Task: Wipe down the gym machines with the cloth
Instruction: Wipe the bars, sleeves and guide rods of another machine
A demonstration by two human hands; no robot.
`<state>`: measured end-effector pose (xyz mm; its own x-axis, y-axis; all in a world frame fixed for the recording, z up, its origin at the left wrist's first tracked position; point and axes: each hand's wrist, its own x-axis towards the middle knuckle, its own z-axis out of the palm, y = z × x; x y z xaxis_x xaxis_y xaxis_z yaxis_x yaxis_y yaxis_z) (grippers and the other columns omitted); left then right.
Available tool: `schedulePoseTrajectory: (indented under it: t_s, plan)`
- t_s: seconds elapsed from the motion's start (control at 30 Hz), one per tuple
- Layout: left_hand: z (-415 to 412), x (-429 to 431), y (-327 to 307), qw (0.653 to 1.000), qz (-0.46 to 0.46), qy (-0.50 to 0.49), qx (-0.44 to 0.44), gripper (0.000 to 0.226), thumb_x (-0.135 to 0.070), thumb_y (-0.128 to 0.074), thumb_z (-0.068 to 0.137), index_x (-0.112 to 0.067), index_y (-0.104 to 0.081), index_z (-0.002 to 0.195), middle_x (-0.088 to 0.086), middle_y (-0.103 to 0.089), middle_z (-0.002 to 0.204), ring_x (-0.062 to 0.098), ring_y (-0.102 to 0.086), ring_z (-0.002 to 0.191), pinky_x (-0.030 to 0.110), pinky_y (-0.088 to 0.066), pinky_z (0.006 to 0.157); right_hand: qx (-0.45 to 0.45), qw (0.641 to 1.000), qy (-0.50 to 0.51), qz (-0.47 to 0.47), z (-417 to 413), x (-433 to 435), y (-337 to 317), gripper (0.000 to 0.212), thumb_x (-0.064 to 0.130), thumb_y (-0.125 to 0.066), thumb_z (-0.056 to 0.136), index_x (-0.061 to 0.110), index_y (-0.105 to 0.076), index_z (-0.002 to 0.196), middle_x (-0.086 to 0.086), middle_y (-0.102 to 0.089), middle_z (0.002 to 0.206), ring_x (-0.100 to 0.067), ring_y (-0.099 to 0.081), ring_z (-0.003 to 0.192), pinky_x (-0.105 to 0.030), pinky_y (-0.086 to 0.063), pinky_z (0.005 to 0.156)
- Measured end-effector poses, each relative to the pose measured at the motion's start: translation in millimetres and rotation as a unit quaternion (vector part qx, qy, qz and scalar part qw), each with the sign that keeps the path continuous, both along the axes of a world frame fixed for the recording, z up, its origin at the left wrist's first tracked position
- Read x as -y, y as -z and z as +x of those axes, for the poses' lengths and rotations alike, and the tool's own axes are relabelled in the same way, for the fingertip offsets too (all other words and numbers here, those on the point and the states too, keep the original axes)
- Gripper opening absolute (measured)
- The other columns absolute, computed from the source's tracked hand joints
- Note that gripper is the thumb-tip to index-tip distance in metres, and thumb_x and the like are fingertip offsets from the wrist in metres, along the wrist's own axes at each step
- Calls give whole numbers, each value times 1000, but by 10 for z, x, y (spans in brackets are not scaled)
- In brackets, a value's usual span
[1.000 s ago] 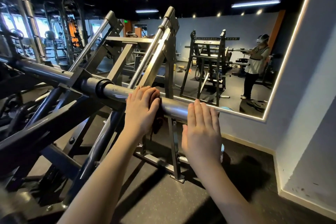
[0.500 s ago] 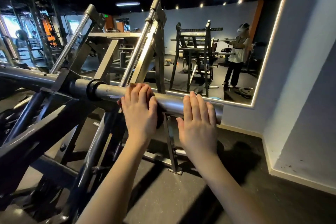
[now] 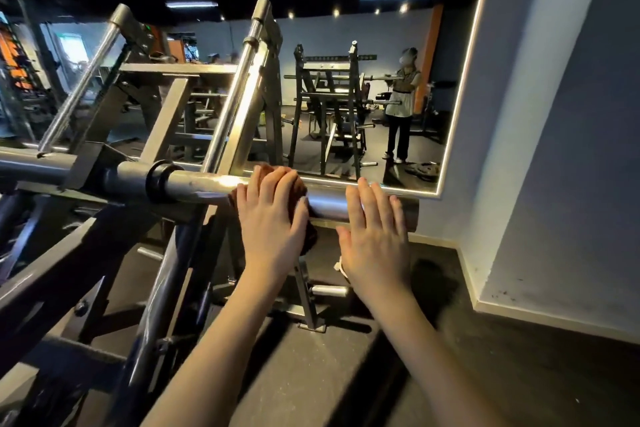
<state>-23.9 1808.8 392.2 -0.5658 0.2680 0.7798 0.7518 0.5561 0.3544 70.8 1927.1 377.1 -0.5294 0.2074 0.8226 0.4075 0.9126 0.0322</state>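
A: On the thick round grey steel bar [image 3: 194, 184] of the machine in front of us, our left hand [image 3: 273, 222] presses the crumpled dark brown cloth [image 3: 268, 170]. Its fingers lie nearly straight and close together over the cloth; we do not see them curl round it.

B: And our right hand [image 3: 375, 239]?

A: It lies flat on the bare end of the same bar, just beside the cloth, fingers straight, holding nothing.

B: So how far are we, in our opinion?

A: We judge we are in the middle of this one bar. The part between the black ring collar [image 3: 161, 180] and the cloth shines, but whether it is wiped already we cannot tell. The slanted silver rails [image 3: 239, 104], the dark frame beams [image 3: 69, 253] below and the other machines behind seem left for us. Most of the task is, we think, ahead.
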Motion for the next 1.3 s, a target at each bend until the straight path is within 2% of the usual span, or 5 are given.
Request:
schedulePoseTrajectory:
  t_s: [0.53, 0.7, 0.93, 1.17, 1.3]
  plan:
    - [-340, 255, -66, 992, -98, 34, -66, 52, -47, -34, 93, -24, -48, 138, -2, -50, 141, 19, -25, 144, 35, 3, 120, -50, 999, 14, 11, -108, 16, 103, 80, 26, -79, 72, 10, -40, 140, -20, -47, 142, -33, -30, 134, -43, -10, 114]
    - [-436, 347, -93, 997, 46, -63, 28, 45, -41, -32, 94, -20, -57, 125, 1, -54, 134, 19, -28, 140, 37, -4, 116, -58, 998, 9, 10, -116, -6, 105, 80, 27, -80, 72, 13, -39, 140, -18, -48, 143, -32, -30, 134, -43, -13, 113]
    - [-287, 256, -80, 994, -88, 48, -49, 50, -44, -31, 95, -25, -50, 136, -3, -51, 139, 19, -29, 142, 42, -3, 121, -63, 998, 22, -7, -144, 71, 110, 73, 26, -78, 75, 12, -46, 139, -18, -48, 142, -34, -30, 134, -45, -11, 114]
    - [-570, 421, -12, 989, 108, -67, 74, 41, -36, -35, 95, -20, -54, 128, 2, -46, 141, 21, -20, 145, 46, -1, 120, -66, 998, 12, 10, -130, 29, 111, 73, 26, -79, 73, 12, -49, 138, -18, -50, 141, -33, -30, 133, -44, -14, 113]
    - [-263, 265, 74, 1000, 26, 11, 9, 46, -41, -35, 94, -25, -48, 135, -2, -43, 143, 18, -20, 145, 44, -1, 120, -78, 997, 17, 3, -174, 59, 121, 73, 24, -79, 72, 11, -49, 137, -19, -50, 140, -34, -31, 132, -46, -14, 112]
